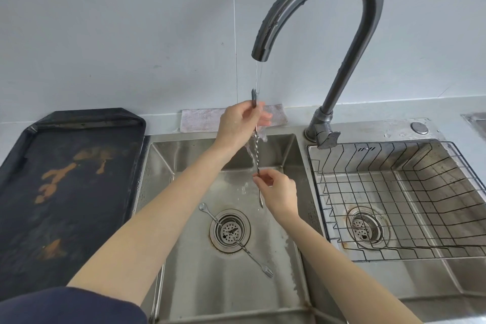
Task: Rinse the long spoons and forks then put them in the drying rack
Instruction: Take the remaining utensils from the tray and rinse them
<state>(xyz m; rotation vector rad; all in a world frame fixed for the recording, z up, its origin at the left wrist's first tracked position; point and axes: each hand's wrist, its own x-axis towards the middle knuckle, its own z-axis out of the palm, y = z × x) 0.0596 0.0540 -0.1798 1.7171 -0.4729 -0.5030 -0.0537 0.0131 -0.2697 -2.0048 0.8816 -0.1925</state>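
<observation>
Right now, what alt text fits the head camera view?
Both hands, left hand above right hand, hold a long twisted utensil upright under the running faucet. Another utensil lies across the sink drain; the wire drying rack sits right.

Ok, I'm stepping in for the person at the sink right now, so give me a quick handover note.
Left hand grips the top of a long twisted utensil under the running faucet; right hand pinches its lower part.
A second long utensil lies across the left sink's drain.
Drying rack in the right basin holds nothing visible.
Left: finish this rinse, rack it, then rinse and rack the second.
</observation>
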